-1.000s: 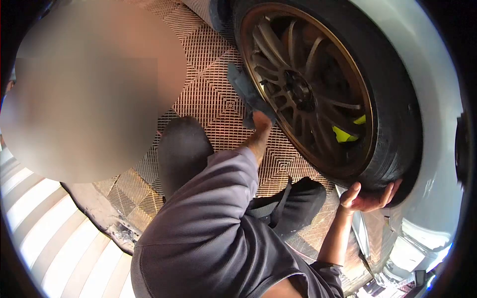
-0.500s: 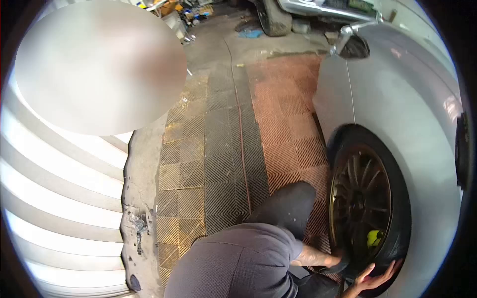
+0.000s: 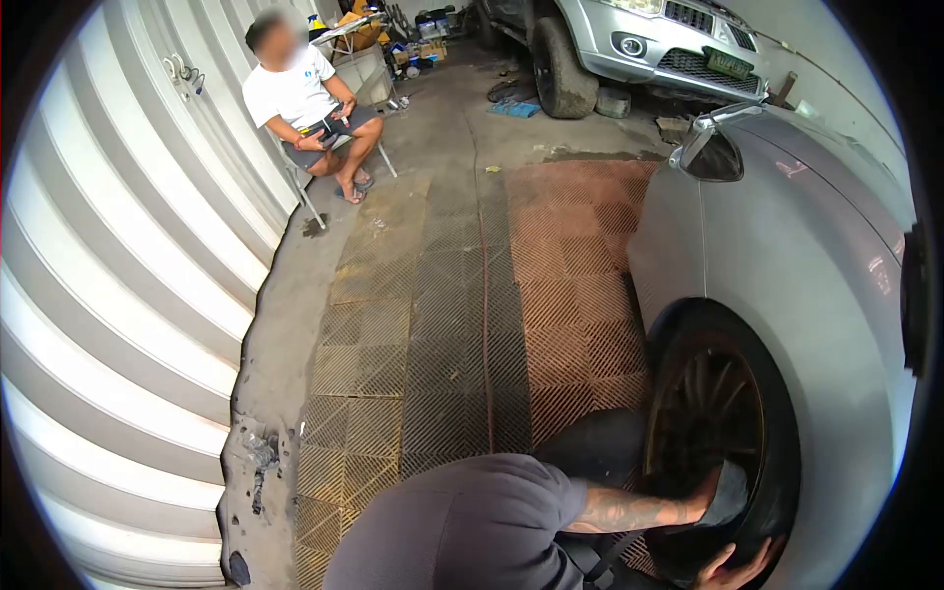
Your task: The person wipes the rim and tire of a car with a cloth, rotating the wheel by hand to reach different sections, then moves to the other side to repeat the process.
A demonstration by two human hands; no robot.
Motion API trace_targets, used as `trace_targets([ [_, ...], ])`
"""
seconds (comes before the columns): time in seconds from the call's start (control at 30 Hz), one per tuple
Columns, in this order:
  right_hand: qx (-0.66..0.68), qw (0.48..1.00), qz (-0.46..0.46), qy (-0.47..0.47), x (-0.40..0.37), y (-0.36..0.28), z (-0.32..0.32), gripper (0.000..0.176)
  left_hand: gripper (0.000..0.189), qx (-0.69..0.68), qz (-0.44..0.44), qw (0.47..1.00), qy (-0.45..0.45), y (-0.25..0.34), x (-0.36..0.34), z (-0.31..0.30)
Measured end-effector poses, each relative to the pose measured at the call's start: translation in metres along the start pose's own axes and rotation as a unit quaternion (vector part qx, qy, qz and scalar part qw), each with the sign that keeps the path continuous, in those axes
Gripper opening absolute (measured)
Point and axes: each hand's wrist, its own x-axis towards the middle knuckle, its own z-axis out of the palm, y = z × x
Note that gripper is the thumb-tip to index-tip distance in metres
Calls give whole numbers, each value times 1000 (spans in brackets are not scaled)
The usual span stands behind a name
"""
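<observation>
My left hand (image 3: 699, 507), at the end of a tattooed forearm, holds a dark grey cloth (image 3: 729, 495) against the lower part of the wheel rim (image 3: 700, 393). The rim is dark bronze with many thin spokes. Around it runs a black tyre (image 3: 784, 433), mounted on a silver car (image 3: 836, 285). My right hand (image 3: 737, 568) rests low on the tyre with its fingers stretched out and apart. Part of that hand is cut off by the bottom edge of the view. The fingers under the cloth are partly hidden.
Ribbed floor tiles (image 3: 457, 344) carry a thin reddish hose (image 3: 485, 295). A seated person (image 3: 300, 98) is on a chair by the white corrugated wall (image 3: 118, 344). Another silver vehicle (image 3: 639, 49) stands at the back, near assorted clutter (image 3: 423, 49).
My left hand has moved right and up across the rim with the cloth; the yellow-green part behind the spokes is now hidden. The view has tilted up, bringing the seated person into sight.
</observation>
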Motion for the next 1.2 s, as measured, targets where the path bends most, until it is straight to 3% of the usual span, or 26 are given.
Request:
trace_targets([
  [0.07,-13,1000,-12,1,0,3,0,58,34,238,32,958,156,26,25,26],
  [0.1,-14,1000,-22,3,1,4,0,57,33,351,48,907,230,41,38,39],
  [0.17,-18,999,-33,6,0,4,2,56,35,551,79,747,363,56,53,52],
  [0.23,-25,999,-40,12,1,5,1,53,35,647,87,646,394,80,62,45],
  [0.3,-28,999,-35,14,1,5,1,52,34,699,89,588,397,106,69,32],
  [0.43,-29,999,-20,15,-4,6,-1,49,34,746,74,530,397,132,70,18],
  [0.67,-33,999,-11,20,-1,3,-2,45,35,789,66,475,384,135,61,6],
  [1.0,-53,997,-26,40,0,1,1,45,36,844,68,382,370,197,86,7],
  [1.1,-50,998,-21,41,2,-1,2,46,37,888,71,296,344,203,82,-14],
  [1.13,-46,998,-21,39,3,-3,1,46,37,910,69,248,326,204,78,-29],
  [1.17,-50,998,-13,36,3,-5,1,47,38,950,61,143,270,207,75,-31],
  [1.2,-55,998,-5,34,3,-5,1,47,38,912,83,232,329,204,72,-34],
])
